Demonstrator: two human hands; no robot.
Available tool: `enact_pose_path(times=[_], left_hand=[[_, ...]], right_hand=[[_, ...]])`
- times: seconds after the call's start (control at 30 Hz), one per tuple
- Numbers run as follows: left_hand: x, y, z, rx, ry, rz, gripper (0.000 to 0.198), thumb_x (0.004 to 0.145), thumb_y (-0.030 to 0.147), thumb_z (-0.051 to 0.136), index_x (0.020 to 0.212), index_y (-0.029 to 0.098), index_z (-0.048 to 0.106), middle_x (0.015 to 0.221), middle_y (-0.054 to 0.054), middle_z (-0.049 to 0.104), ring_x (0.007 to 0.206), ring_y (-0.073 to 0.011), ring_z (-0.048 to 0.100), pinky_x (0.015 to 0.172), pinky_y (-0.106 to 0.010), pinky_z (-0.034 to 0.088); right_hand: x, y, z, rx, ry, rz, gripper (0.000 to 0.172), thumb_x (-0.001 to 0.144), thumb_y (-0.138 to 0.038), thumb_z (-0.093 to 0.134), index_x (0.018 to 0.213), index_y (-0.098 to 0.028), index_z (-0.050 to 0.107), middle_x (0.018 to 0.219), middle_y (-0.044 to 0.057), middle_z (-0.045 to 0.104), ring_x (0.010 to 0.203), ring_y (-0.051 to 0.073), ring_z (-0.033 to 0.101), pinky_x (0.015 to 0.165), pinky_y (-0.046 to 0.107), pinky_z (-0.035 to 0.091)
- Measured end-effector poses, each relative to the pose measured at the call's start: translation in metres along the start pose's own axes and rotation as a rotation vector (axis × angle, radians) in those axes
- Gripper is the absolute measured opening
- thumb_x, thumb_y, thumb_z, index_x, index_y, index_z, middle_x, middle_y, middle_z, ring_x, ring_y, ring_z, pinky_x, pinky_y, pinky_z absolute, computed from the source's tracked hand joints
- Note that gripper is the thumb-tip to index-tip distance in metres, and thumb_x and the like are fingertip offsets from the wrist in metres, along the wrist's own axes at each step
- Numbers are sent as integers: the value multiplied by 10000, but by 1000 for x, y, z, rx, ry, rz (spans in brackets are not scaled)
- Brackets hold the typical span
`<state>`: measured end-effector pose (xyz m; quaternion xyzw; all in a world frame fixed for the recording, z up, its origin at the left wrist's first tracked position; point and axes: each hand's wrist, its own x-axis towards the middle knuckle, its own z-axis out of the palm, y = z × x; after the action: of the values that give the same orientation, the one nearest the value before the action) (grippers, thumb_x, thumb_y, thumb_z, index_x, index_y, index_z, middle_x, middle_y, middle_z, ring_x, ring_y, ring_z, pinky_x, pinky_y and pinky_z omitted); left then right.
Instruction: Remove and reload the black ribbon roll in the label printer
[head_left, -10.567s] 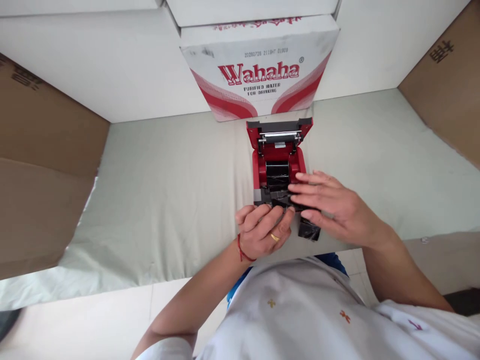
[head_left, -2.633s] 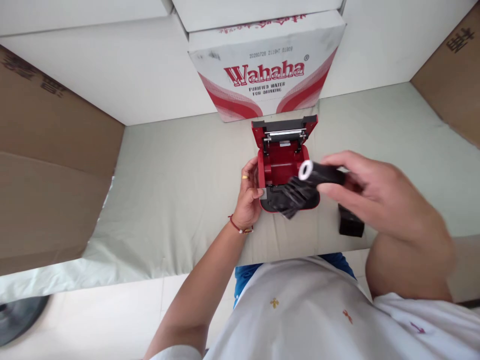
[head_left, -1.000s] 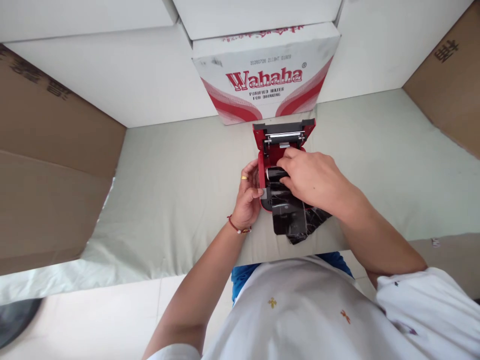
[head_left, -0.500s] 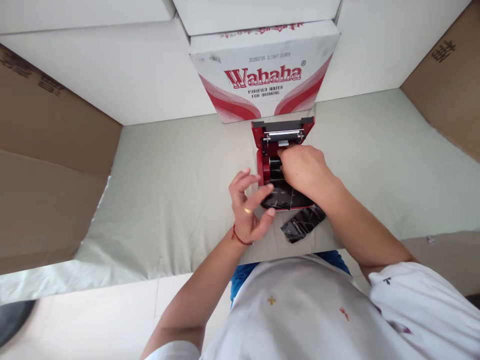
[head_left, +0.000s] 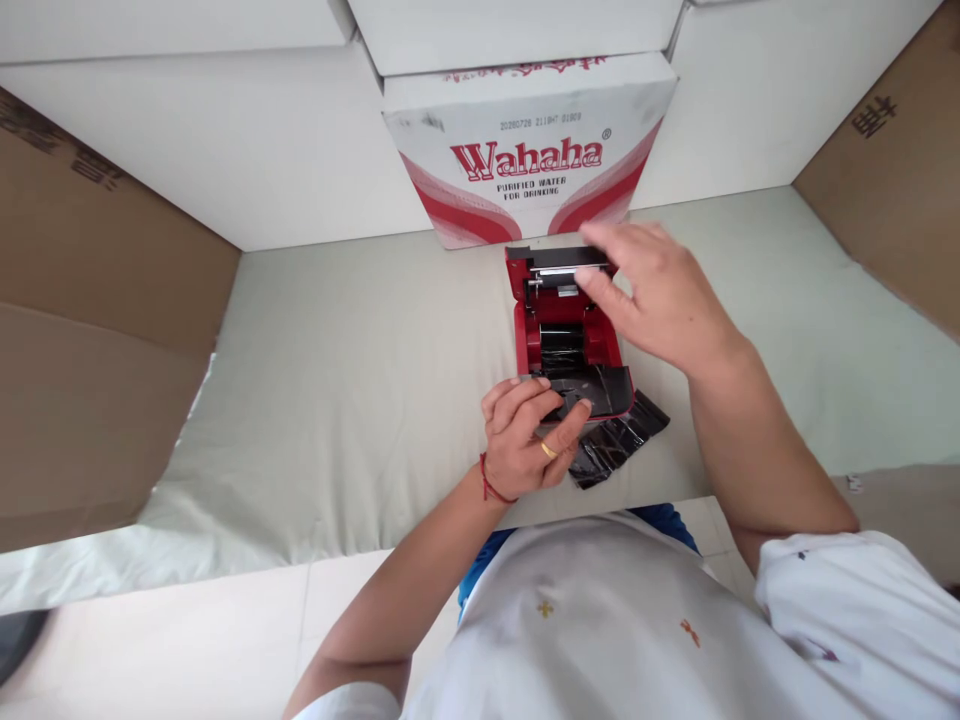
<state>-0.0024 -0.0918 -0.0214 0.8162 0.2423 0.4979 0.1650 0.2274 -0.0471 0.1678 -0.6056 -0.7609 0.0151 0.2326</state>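
A small red printer (head_left: 534,338) stands open on the table, its lid tipped back. A black roll (head_left: 561,354) lies in its well, and black film (head_left: 616,440) trails out over the front onto the table. My left hand (head_left: 527,444) rests at the printer's front edge, its fingertips pressing the film there. My right hand (head_left: 660,295) hovers at the raised lid (head_left: 555,264), fingers stretched out and holding nothing.
The table (head_left: 360,380) wears a pale green cloth. A white and red Wahaha water carton (head_left: 529,140) stands right behind the printer. Brown cardboard boxes flank the left (head_left: 97,330) and right (head_left: 892,170). White boxes (head_left: 225,130) line the back.
My right hand put the black roll into the printer's well, let go, and rose to the lid. My left hand moved from the printer's side to the front edge, onto the film.
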Motion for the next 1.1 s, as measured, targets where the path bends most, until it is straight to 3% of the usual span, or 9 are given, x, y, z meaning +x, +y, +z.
enact_pose_path(times=[0.2, 0.3, 0.4, 0.57, 0.63, 0.7, 0.8, 0.93, 1.1], left_hand=[[-3, 2, -1, 1, -15, -9, 600, 916, 325, 821, 1475, 537, 784, 1137, -48, 805, 1242, -373, 710, 1261, -655, 403], [-3, 3, -1, -21, 40, -2, 607, 892, 314, 844, 1456, 533, 787, 1143, -42, 803, 1241, -363, 717, 1271, -633, 401], [-2, 4, -1, -25, 26, -17, 528, 887, 334, 855, 1373, 536, 816, 1136, -40, 789, 1267, -361, 706, 1273, -625, 418], [8, 10, -1, 226, 175, 186, 479, 850, 277, 802, 1287, 467, 852, 1087, -65, 776, 1196, -349, 682, 1131, -585, 533], [12, 11, -3, 237, 201, 184, 448, 858, 287, 786, 1266, 461, 855, 1063, -68, 757, 1172, -347, 678, 1083, -573, 565], [15, 9, -6, 179, 243, 92, 405, 905, 365, 776, 1297, 443, 839, 1078, -73, 738, 1195, -360, 675, 1093, -595, 582], [21, 0, -13, -25, 345, -192, 457, 974, 518, 777, 1417, 404, 774, 1248, -80, 721, 1343, -383, 647, 1255, -657, 510], [30, -15, -15, -428, 368, -566, 622, 918, 593, 885, 1499, 468, 701, 1553, -37, 656, 1567, -366, 556, 1397, -592, 377], [39, -26, -13, -791, 288, -710, 864, 784, 577, 990, 1571, 524, 635, 1726, 6, 599, 1759, -362, 408, 1479, -568, 295]], right_hand=[[-45, -3, -3, -23, -226, -140, 405, 1213, -299, 477, 1175, -219, 872, 1257, 109, 905, 1174, 317, 820, 1072, 483, 644], [-71, -8, -2, -104, -275, -257, 361, 1150, -129, 513, 1239, -156, 862, 1378, 150, 886, 1273, 315, 833, 1089, 465, 670], [-80, -15, 1, -202, -262, -293, 425, 1058, 6, 540, 1347, -89, 836, 1486, 211, 829, 1355, 339, 824, 1154, 486, 666], [-73, -21, 2, -269, -288, -322, 353, 1056, -3, 592, 1266, -78, 866, 1396, 191, 866, 1253, 346, 870, 1044, 443, 713], [-72, -19, 3, -260, -272, -315, 348, 1049, -3, 606, 1253, -93, 873, 1398, 179, 866, 1252, 336, 872, 1037, 429, 713], [-75, -16, 7, -218, -223, -262, 351, 1048, -10, 618, 1242, -137, 881, 1389, 143, 876, 1258, 316, 872, 1045, 420, 709], [-84, -11, 16, -81, -91, -167, 387, 1086, -24, 580, 1255, -200, 880, 1374, 82, 893, 1272, 268, 870, 1056, 400, 709], [-105, -8, 26, 165, 76, -221, 372, 1116, -40, 566, 1296, -193, 854, 1329, 94, 910, 1286, 246, 864, 1192, 458, 673], [-128, -4, 33, 346, 120, -297, 430, 1086, -54, 614, 1384, -263, 844, 1360, 85, 902, 1355, 260, 837, 1312, 585, 591]])
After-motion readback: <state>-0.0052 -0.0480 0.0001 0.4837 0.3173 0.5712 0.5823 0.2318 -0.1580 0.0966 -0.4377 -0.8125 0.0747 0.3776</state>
